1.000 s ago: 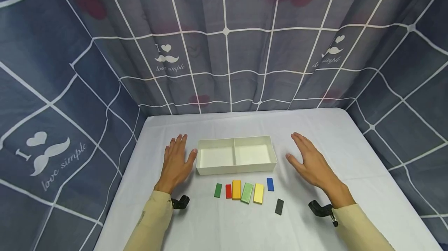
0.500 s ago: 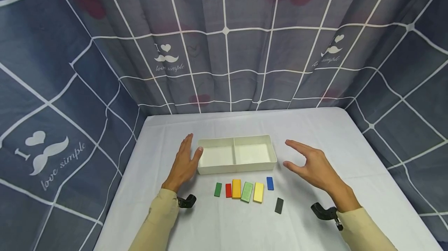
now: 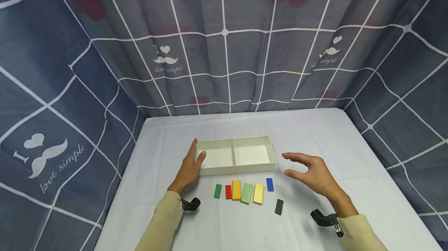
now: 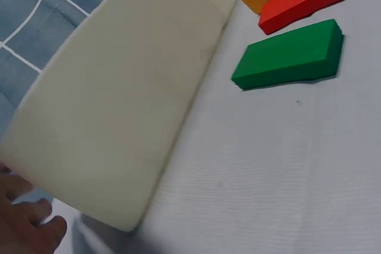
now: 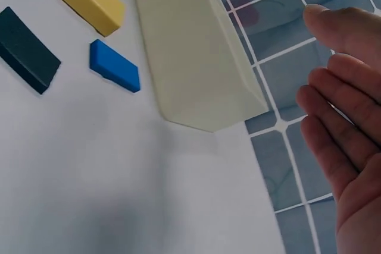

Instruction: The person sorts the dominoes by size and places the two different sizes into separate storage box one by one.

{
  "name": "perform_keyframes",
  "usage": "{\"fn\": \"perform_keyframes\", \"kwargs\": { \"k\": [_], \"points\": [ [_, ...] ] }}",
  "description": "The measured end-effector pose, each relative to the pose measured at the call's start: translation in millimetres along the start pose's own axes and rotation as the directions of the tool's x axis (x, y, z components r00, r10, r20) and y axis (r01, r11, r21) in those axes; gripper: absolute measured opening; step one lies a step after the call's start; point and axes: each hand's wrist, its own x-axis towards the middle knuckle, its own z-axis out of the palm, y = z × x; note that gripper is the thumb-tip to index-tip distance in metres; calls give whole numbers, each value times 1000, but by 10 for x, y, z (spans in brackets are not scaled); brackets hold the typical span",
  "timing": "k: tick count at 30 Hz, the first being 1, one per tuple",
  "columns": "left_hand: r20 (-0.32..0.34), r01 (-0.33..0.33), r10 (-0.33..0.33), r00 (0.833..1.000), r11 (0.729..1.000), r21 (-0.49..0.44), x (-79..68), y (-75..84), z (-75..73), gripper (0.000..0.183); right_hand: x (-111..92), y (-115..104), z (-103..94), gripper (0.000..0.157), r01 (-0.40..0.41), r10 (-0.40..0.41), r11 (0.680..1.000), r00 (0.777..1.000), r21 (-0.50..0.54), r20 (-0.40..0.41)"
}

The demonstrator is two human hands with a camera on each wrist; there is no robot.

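A cream tray with two compartments lies on the white-covered table. My left hand is at its left end, the thumb over the rim and the fingers along the outside. In the left wrist view, fingertips show beside the tray's end wall; whether they press on it I cannot tell. To the right of the tray, apart from it, my right hand hovers with its fingers gently bent and nothing between them. In front of the tray lie blocks: dark green, red, orange, light green, yellow, blue, black.
The table has a white cloth. Dark checked curtains stand around its back and sides. A black wrist mount sits at the left cuff, and another black mount at the right cuff.
My left hand has moved rightward to the tray's left end. The right hand has come nearer the person, its fingers bending more. The blocks have stayed put.
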Motion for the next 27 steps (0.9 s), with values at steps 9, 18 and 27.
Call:
{"fn": "perform_keyframes", "kwargs": {
  "k": [9, 18, 27],
  "points": [
    [-14, 12, -13, 1000, 999, -51, -14, -53, 94, 78, -94, 134, 163, 46, -44, 41, 989, 999, 143, 20],
    [7, -10, 11, 1000, 996, -94, -3, -103, 123, 71, -136, 231, 339, 45, -90, 79, 984, 994, 157, 73],
    [31, 8, -3, 1000, 986, -164, -10, -134, 138, 72, -160, 332, 482, 47, -101, 82, 983, 989, 152, 126]
  ]
}}
